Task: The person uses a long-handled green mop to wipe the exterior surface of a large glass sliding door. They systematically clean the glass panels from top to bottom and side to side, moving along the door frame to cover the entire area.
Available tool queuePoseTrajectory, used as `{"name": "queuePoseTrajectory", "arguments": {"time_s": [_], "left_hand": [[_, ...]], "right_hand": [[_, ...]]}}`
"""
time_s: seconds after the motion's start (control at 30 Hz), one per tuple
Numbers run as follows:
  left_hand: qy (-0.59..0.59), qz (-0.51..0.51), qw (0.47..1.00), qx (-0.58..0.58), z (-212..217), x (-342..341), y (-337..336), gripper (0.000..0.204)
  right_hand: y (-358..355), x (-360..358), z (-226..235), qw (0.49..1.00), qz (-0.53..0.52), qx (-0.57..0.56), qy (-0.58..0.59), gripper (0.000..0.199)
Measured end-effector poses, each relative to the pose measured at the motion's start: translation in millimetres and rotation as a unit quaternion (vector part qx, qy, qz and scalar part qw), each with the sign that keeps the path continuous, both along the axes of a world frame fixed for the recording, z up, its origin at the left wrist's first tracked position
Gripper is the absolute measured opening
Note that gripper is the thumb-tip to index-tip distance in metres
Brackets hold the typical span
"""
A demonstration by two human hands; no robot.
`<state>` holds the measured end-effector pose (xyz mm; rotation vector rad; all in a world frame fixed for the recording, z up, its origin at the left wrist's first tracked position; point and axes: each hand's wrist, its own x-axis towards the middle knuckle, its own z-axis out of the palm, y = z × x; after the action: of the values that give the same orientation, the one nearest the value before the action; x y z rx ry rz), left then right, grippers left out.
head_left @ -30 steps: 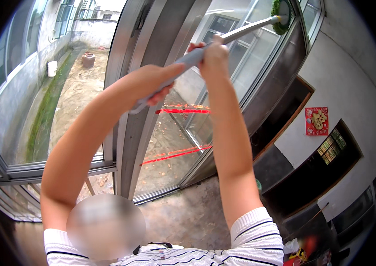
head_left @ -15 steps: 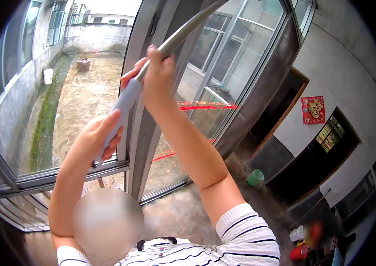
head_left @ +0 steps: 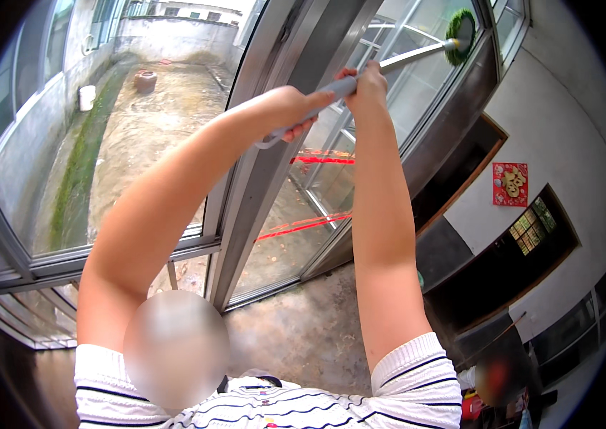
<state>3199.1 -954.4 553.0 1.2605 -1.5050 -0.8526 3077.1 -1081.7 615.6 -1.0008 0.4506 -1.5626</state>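
Observation:
Both hands grip a long-handled brush, raised ahead of me and slanting up to the right. Its grey grip (head_left: 340, 87) leads to a metal pole (head_left: 412, 56) and a round head with green bristles (head_left: 455, 32). My left hand (head_left: 285, 109) is wrapped round the lower end of the grip. My right hand (head_left: 369, 86) closes round the handle higher up, where grip and pole meet. The brush head is in front of the upper part of the glass door (head_left: 324, 204); whether its bristles touch the glass I cannot tell.
A metal frame post (head_left: 256, 154) stands between the door and the window on the left. Outside lie a yard with a brown pot (head_left: 145, 81) and a white bucket (head_left: 87, 98). Rightward are a dark doorway (head_left: 507, 268) and a red wall decoration (head_left: 510, 184).
Both hands have moved right with the brush, the left one also upward. The pole now slants more flatly, and the green brush head has come into view at upper right.

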Motion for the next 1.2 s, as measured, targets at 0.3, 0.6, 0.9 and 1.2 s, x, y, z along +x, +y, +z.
{"name": "queuePoseTrajectory", "arguments": {"time_s": [0.3, 0.6, 0.9, 1.2], "left_hand": [[-0.016, -0.002, 0.994, 0.113, -84.2, -27.1, 37.7, 0.056], [0.037, 0.013, 0.983, 0.177, -106.0, 31.7, 198.6, 0.045], [0.094, -0.007, 0.989, 0.11, -79.2, 112.7, 227.7, 0.043], [0.03, -0.048, 0.998, 0.017, -6.2, 124.3, 80.9, 0.052]], "right_hand": [[41.7, -30.0, -120.8, 0.998, 0.008, 0.054, -0.038, 0.027], [185.2, 31.6, -170.9, 0.987, 0.148, -0.032, -0.056, 0.019], [217.8, 110.3, -109.8, 0.978, 0.151, -0.138, 0.029, 0.035], [99.2, 119.1, -6.9, 0.998, -0.032, -0.04, 0.035, 0.049]]}}
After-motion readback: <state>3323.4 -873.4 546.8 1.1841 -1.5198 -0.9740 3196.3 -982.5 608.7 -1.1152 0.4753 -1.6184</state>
